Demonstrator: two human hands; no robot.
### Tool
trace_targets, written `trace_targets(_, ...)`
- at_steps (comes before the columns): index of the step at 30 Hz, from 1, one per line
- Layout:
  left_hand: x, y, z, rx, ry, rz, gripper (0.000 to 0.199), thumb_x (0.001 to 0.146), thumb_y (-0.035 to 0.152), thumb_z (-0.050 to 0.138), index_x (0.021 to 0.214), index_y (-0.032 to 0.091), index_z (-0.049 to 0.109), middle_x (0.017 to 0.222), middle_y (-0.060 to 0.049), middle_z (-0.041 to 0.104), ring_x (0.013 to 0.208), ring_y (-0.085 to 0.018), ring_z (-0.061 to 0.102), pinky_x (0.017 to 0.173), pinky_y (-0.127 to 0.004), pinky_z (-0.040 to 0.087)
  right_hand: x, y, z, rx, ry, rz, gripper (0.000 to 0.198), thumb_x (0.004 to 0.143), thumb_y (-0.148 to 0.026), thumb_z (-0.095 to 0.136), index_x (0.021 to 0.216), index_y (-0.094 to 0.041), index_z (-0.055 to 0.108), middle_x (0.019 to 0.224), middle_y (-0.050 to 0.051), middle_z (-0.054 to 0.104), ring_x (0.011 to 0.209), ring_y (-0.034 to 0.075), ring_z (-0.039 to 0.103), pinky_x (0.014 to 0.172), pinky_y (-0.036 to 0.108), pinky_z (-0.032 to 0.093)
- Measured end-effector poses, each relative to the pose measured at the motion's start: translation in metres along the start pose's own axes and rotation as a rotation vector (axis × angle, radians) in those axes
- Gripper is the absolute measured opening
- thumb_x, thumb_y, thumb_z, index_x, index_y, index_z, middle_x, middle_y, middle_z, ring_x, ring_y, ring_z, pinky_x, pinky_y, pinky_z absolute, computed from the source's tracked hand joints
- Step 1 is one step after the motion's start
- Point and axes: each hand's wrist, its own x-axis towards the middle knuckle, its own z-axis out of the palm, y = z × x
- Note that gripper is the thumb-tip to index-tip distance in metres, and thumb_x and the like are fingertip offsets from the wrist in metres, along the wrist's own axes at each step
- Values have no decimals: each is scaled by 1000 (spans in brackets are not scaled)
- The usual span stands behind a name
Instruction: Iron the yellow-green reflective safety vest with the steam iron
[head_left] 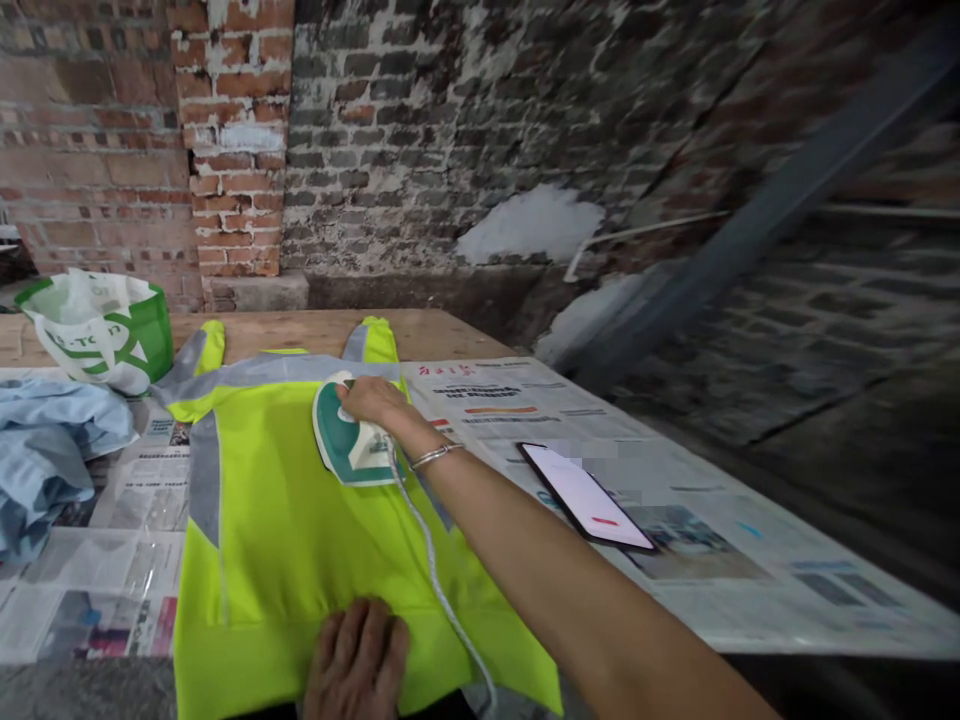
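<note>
Garment [285, 520] (neon yellow) beneath iron [341, 445]

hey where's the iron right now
In the head view, the iron is left of centre, gripped by the right hand, on the upper part of the yellow garment and left of the phone.

A green-and-white bag [146, 335] stands near crumpled light blue cloth [52, 420] at left; at right, a lit phone [589, 497] lies on newspaper [795, 550]; beyond, a weathered brick wall [405, 130] and slanting beam [757, 225]

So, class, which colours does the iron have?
The iron is green and white, best seen in the head view.
</note>
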Motion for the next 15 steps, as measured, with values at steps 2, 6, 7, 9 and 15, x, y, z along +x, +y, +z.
trace_targets(2, -2, 0, 2, 13, -17, 16, 41, 98, 18, 47, 127, 27, 75, 126, 1, 77, 126, -19, 57, 110, -32, 39, 1, 1, -2, 3, -26, -10, 53, 108, -41, 41, 136, -8, 72, 132, 24, 73, 132, 30, 65, 103, 34, 50)
trace_targets(6, -7, -2, 4, 28, -41, 52, 43, 96, 22, 51, 133, 28, 73, 132, 1, 74, 133, -20, 53, 111, -33, 39, -29, 18, 4, -16, -66, -33, 56, 108, -43, 38, 128, -7, 76, 122, 25, 77, 127, 32, 69, 100, 35, 51)
trace_targets(7, -8, -3, 4, 22, -44, 52, 42, 98, 25, 52, 134, 28, 72, 133, 1, 74, 134, -20, 52, 112, -32, 38, -41, 23, 7, -28, -64, -33, 56, 108, -44, 38, 127, -7, 76, 121, 26, 77, 126, 32, 70, 99, 35, 51)
trace_targets(9, -8, -4, 4, 1, -37, 46, 40, 101, 32, 51, 134, 28, 72, 134, 0, 74, 135, -19, 51, 113, -31, 37, -64, 34, 13, -45, -59, -23, 59, 109, -46, 37, 125, -6, 77, 119, 27, 77, 123, 34, 71, 99, 37, 52)
trace_targets(15, 0, -5, 0, -39, -15, 33, 40, 105, 32, 43, 129, 25, 74, 129, 0, 76, 130, -19, 55, 111, -32, 37, -68, 38, 20, -18, -1, 49, 57, 107, -48, 41, 125, -8, 78, 122, 26, 76, 125, 33, 70, 101, 37, 52)
